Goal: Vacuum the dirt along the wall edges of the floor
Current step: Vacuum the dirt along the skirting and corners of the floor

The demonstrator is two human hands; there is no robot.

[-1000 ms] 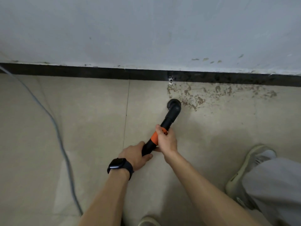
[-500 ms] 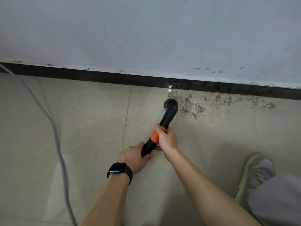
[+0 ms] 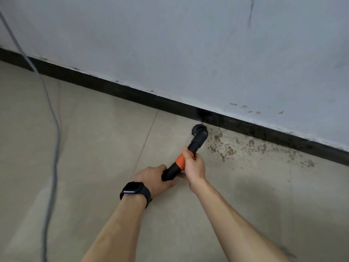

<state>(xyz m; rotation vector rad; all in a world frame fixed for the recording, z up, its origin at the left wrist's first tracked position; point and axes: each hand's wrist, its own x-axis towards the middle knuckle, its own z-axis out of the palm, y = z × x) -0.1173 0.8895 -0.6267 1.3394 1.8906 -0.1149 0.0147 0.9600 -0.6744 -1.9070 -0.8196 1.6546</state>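
- At the foot of the wall [image 3: 188,53], the round brush nozzle [image 3: 198,130] sits on the floor [image 3: 94,148], just beside the black skirting strip [image 3: 113,89].
- Dirt [image 3: 228,150] lies to the right of the nozzle, starting just beside it. Its long axis runs parallel with the skirting and away to the right.
- Judgement: the coming stroke must travel rightward along the skirting, not toward the wall.
- Vacuum tube [image 3: 195,144]: rigid black plastic, elbowed at the nozzle, with an orange collar [image 3: 180,161]. It slopes back and left toward the person.
- Right hand [image 3: 193,164]: fingers wrapped round the collar; it is the nearer hand to the nozzle and the dirt.
- Left hand [image 3: 153,178]: grips the tube's lower end. A dark watch [image 3: 135,188] is on this wrist.
- Dirt texture: brown, crumbly flecks, densest near the nozzle and sparser further right.
- Floor: smooth beige tile with a thin joint line to the left of the nozzle.
- Grey cable [image 3: 54,129]: lies well apart to the left.
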